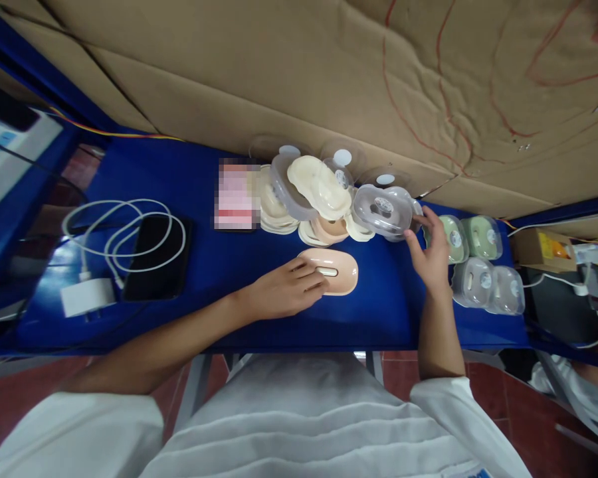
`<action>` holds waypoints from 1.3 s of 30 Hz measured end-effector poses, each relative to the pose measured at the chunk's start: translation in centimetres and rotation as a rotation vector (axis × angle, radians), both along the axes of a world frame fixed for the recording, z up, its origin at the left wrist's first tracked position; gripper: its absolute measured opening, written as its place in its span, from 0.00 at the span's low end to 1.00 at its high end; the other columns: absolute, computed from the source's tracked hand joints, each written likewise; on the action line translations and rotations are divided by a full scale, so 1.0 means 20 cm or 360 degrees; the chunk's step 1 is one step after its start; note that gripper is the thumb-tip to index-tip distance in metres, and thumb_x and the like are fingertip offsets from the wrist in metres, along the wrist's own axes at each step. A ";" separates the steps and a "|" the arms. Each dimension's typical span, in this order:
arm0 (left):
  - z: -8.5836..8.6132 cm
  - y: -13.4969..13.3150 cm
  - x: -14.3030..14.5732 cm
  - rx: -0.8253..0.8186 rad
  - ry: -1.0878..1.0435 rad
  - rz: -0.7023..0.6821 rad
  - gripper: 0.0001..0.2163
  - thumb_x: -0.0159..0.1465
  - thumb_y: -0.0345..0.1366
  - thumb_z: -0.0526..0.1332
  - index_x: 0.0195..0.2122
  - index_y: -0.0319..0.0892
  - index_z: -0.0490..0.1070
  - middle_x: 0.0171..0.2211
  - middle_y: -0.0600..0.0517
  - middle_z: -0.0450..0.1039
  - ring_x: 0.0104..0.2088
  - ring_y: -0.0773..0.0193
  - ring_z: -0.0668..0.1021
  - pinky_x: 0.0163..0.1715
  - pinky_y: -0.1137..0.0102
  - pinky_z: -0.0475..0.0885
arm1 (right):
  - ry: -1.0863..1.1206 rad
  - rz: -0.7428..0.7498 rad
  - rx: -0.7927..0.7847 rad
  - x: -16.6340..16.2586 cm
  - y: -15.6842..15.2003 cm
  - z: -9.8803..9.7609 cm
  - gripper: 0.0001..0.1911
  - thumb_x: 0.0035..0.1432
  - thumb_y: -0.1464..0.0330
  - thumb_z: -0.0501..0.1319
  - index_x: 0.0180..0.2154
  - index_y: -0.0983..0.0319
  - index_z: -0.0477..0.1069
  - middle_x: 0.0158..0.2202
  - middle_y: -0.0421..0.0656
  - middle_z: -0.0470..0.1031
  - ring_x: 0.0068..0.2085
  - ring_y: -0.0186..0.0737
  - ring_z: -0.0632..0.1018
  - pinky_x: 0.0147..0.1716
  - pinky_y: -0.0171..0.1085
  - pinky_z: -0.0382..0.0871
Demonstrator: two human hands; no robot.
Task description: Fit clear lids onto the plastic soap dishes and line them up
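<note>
My left hand (pixel 292 289) rests on the left end of a peach oval soap dish (pixel 347 273), its fingers bent over the rim; a small pale oblong piece (pixel 327 271) shows in the middle of that dish. At the right end of a clear plastic lid (pixel 379 209) with a round label, my right hand (pixel 432 249) has its thumb and fingers around the edge. The lid overlaps other clear lids. Left of it lies a heap of cream dishes (pixel 313 179), with a second peach dish (pixel 330 229) partly hidden underneath.
Several lidded green and clear boxes (pixel 483 238) stand at the right of the blue table (pixel 379 325). To the left are a black phone (pixel 154 265), a white charger (pixel 87 295) and its coiled cable. A brown cardboard wall (pixel 279 79) rises behind.
</note>
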State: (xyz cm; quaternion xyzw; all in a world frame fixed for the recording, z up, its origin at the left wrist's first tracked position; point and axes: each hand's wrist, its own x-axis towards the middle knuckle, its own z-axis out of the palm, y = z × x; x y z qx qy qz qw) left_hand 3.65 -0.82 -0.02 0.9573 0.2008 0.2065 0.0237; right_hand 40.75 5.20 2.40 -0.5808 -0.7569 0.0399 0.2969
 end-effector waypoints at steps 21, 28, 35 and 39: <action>0.02 0.01 -0.01 -0.0015 0.0001 0.0043 0.05 0.74 0.32 0.64 0.49 0.42 0.77 0.48 0.47 0.81 0.53 0.53 0.79 0.59 0.57 0.67 | -0.0325 -0.0005 0.0150 -0.04 -0.01 -0.05 0.47 0.70 0.41 0.61 0.77 0.59 0.53 0.77 0.61 0.57 0.77 0.66 0.60 0.72 0.67 0.51; 0.01 0.01 -0.01 0.0000 -0.0011 -0.0013 0.04 0.74 0.33 0.65 0.47 0.42 0.78 0.46 0.48 0.82 0.52 0.54 0.81 0.58 0.59 0.70 | -0.0265 0.0320 -0.0212 -0.07 0.19 0.09 0.32 0.73 0.45 0.59 0.69 0.54 0.70 0.72 0.52 0.70 0.72 0.57 0.71 0.71 0.61 0.61; 0.08 0.02 -0.07 0.0073 -0.0194 0.0146 0.10 0.73 0.38 0.67 0.54 0.45 0.77 0.53 0.47 0.82 0.55 0.54 0.81 0.63 0.55 0.68 | -0.0259 0.0022 0.0261 -0.06 0.10 0.04 0.27 0.76 0.47 0.56 0.61 0.57 0.77 0.58 0.52 0.83 0.70 0.62 0.74 0.73 0.67 0.55; 0.10 0.05 -0.11 0.0090 -0.0183 0.0262 0.19 0.73 0.43 0.68 0.63 0.46 0.73 0.55 0.44 0.81 0.52 0.52 0.82 0.55 0.57 0.72 | -0.0167 -0.0109 0.0691 -0.07 -0.02 -0.01 0.25 0.77 0.48 0.55 0.56 0.57 0.79 0.50 0.52 0.85 0.58 0.62 0.83 0.63 0.65 0.69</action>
